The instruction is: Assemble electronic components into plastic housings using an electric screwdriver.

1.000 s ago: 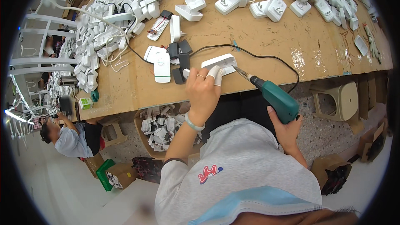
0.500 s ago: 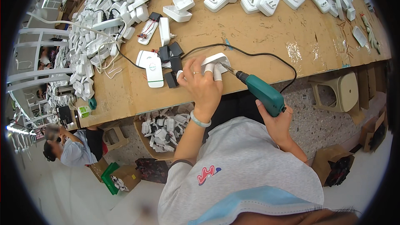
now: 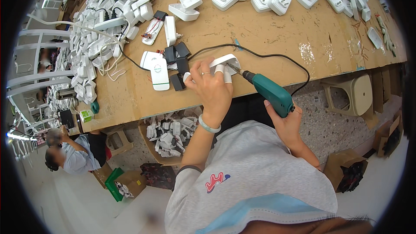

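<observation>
Left hand (image 3: 212, 87) grip pins white plastic casing (image 3: 226, 62) on tabletop (image 3: 277, 34); right hand (image 3: 287, 123) grip closed on teal electric screwdriver (image 3: 271, 94), bit at casing. Screw-driving underway; many white casings (image 3: 108, 21) heaped beyond casing, state unclear.

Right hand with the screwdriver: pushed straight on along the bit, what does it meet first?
The white casing under the left hand; the bit of the screwdriver in the right hand seems already on it, though depth is unclear.

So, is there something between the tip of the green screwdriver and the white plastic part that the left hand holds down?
Nothing visible does. The right hand aims the green electric screwdriver so its bit reaches the white plastic part directly. The left hand presses on the part from the near side, its fingers just beside the bit, not across it.
</observation>
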{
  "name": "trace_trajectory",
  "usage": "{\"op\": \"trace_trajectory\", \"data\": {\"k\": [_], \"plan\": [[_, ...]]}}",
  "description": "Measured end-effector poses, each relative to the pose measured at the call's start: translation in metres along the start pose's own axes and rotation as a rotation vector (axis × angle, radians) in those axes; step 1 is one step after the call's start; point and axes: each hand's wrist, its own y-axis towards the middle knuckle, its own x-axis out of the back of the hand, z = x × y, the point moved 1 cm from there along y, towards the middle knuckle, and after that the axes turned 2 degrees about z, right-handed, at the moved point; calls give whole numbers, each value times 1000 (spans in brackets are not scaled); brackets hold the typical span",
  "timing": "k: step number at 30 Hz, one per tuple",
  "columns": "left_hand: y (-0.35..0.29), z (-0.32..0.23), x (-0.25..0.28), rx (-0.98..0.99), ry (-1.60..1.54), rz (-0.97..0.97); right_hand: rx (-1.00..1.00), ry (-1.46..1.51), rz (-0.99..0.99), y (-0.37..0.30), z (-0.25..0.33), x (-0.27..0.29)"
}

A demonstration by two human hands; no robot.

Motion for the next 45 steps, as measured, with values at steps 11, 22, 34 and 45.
{"op": "trace_trajectory", "data": {"k": [11, 22, 34, 45], "plan": [[-1, -1, 0, 8, 9, 31, 1, -9, 5, 4, 1, 0], [0, -2, -1, 2, 18, 19, 4, -12, -12, -4, 0, 5], [1, -3, -1, -1, 37, 21, -85, 76, -68, -17, -1, 18], [2, -7, 0, 16, 65, 45, -119, 113, -64, -19, -1, 22]]}}
